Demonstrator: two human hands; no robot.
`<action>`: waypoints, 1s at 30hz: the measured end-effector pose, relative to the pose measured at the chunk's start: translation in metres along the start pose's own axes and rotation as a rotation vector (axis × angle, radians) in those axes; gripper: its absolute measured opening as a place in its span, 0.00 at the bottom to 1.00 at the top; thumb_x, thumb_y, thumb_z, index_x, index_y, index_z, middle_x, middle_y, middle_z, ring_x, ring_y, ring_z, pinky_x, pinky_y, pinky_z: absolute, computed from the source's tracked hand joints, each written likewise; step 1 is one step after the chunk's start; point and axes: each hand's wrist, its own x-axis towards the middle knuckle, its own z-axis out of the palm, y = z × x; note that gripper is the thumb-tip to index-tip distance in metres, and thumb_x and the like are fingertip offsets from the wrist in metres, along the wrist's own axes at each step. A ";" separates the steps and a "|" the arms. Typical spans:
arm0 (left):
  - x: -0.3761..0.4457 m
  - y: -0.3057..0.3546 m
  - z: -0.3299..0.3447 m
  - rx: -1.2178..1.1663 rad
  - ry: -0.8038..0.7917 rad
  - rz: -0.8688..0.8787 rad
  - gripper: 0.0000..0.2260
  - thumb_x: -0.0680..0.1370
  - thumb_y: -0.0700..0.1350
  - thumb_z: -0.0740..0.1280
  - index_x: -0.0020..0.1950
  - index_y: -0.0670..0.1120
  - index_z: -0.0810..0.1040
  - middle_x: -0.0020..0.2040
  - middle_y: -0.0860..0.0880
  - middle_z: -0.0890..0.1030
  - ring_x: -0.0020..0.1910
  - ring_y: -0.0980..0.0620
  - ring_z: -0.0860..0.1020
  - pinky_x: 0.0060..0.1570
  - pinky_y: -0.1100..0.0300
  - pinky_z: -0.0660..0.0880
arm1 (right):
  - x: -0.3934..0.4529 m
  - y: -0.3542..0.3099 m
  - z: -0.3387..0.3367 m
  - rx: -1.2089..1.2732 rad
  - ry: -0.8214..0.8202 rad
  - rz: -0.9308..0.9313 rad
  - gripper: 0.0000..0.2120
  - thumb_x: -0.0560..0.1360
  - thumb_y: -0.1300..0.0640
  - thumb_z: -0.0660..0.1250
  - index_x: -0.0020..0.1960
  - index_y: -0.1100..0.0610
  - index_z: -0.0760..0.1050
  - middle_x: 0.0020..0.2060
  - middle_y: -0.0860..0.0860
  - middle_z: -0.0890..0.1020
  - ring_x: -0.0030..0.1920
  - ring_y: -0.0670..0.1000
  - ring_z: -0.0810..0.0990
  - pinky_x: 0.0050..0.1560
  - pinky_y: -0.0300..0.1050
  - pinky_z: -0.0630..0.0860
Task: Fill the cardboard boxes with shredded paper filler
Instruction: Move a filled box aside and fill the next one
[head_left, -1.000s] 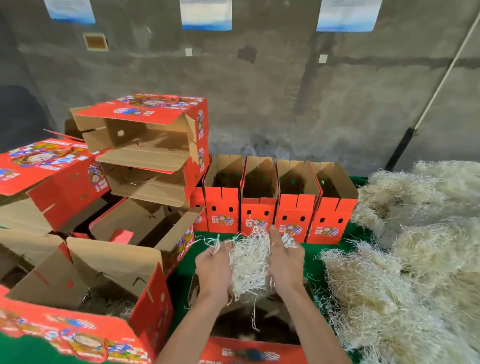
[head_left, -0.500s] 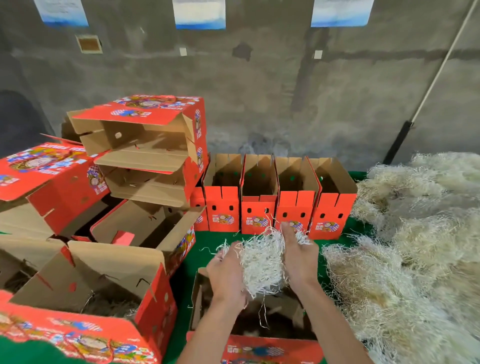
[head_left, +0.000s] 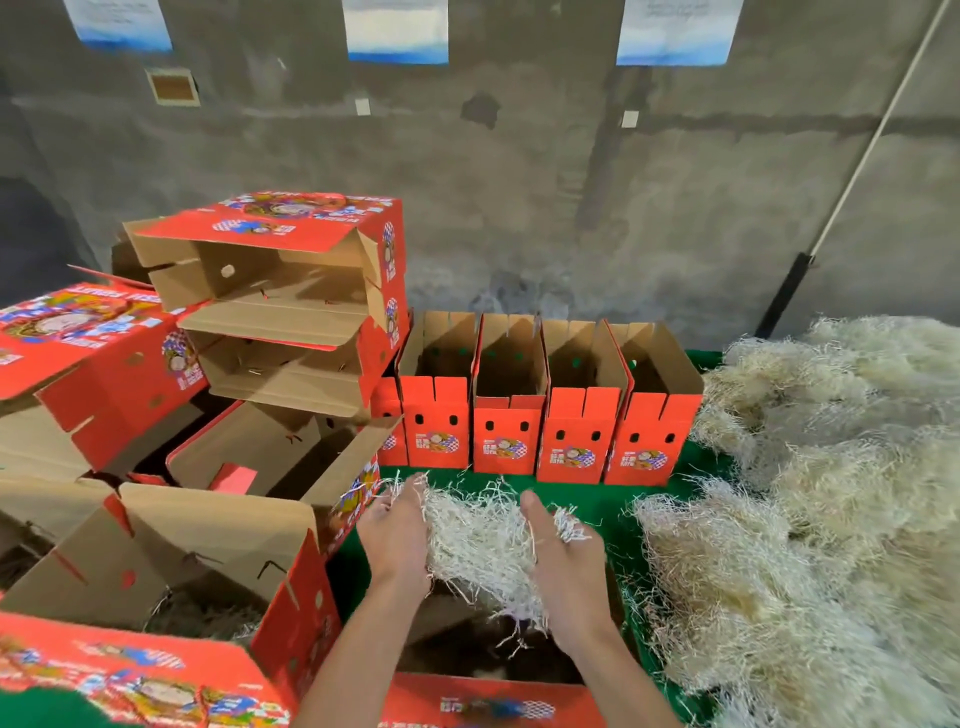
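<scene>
**Both hands held a wad of shredded paper over the near box**

Left hand (head_left: 397, 540) and right hand (head_left: 563, 558) were apart, palms facing in, pressing a clump of shredded paper (head_left: 480, 545) between them. Fingers looked mostly straight, strands poking out past the fingertips; whether the right hand's fingers curled round any of it, I couldn't tell. Clump hung right above the open box (head_left: 493, 699) below the wrists, some strands trailing down into it. Probably held there so the filler drops straight in without scattering. Inside of that box was dark, fill level unclear.

Just right of the right hand sat the big heap of loose filler (head_left: 810, 519), spread over the green table (head_left: 597, 499), close enough to grab from without reaching far. Beyond the fingertips stood a row of four upright red boxes (head_left: 540, 415), side by side and touching, tops open; they looked unfilled, likely queued for the same treatment. Left of the left hand, a large open box (head_left: 171, 571) showed some filler at its bottom. Farther left and beyond, more boxes (head_left: 280, 291) lay stacked on their sides, mouths facing us, apparently parked out of the way.

Judgement: mid-fill on the near box, most of the job ahead.
</scene>
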 end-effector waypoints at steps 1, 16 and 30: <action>0.002 0.004 0.000 -0.011 0.014 0.007 0.17 0.75 0.48 0.73 0.38 0.38 0.71 0.23 0.54 0.59 0.23 0.53 0.57 0.27 0.58 0.56 | -0.001 0.005 0.001 -0.005 -0.003 0.000 0.37 0.72 0.31 0.68 0.17 0.50 0.56 0.19 0.46 0.56 0.20 0.48 0.53 0.25 0.37 0.62; -0.064 -0.005 0.005 -0.354 -0.602 -0.417 0.33 0.75 0.68 0.65 0.70 0.44 0.75 0.65 0.41 0.80 0.64 0.38 0.78 0.68 0.40 0.69 | -0.008 -0.012 0.016 0.456 0.243 -0.232 0.36 0.73 0.26 0.63 0.71 0.48 0.73 0.61 0.36 0.77 0.66 0.42 0.76 0.66 0.41 0.71; -0.069 0.000 0.041 0.291 -0.393 0.274 0.32 0.76 0.60 0.67 0.77 0.63 0.59 0.75 0.61 0.67 0.74 0.57 0.67 0.73 0.45 0.65 | 0.016 -0.042 0.018 -0.101 0.108 -0.399 0.27 0.76 0.27 0.57 0.54 0.50 0.72 0.46 0.40 0.80 0.46 0.30 0.75 0.53 0.39 0.73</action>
